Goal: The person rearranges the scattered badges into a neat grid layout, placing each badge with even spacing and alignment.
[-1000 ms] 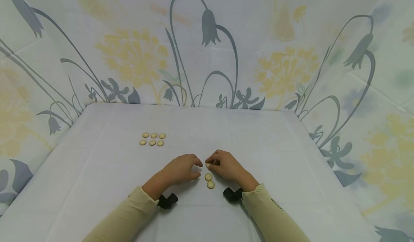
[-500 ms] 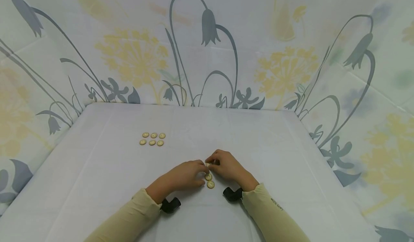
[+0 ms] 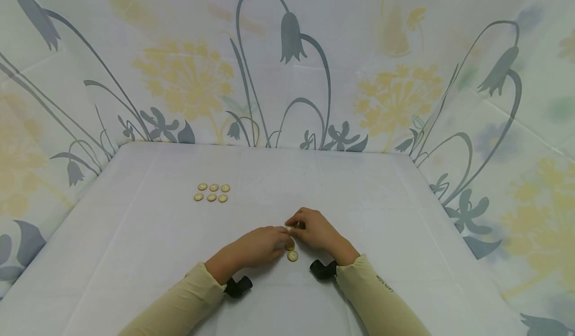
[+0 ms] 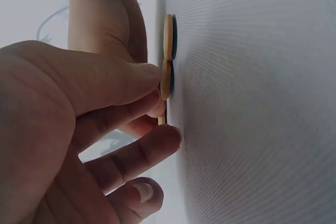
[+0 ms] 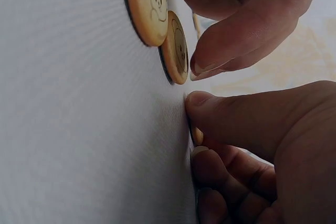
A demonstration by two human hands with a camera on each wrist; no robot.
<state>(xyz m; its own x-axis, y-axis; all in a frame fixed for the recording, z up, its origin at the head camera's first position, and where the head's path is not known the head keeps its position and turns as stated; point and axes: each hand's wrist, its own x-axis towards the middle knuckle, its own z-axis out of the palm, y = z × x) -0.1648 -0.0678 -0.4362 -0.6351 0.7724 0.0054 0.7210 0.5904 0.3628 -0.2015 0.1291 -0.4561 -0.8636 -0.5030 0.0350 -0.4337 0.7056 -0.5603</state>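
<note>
Left on worktop point(image 3: 135, 256): six discs point(image 3: 211, 197), two rows of three, well apart from hands. Next, left hand point(image 3: 258, 246), fingers released, bent loosely around middle disc point(image 5: 177, 51) (whether they touch it, cannot tell). Near disc point(image 3: 293, 256) lies flat, edge touching middle disc; both bear drawn animal faces. Just beyond middle disc: far disc point(image 5: 198, 135), pinched between thumb and fingers of right hand point(image 3: 314, 232), low at worktop. Far right, floral cloth point(image 3: 530, 216), also behind and left.

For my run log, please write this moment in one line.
left grip: at middle disc, contact unclear; right grip: holds far disc; near disc: on cloth; six discs: two rows of three
</note>
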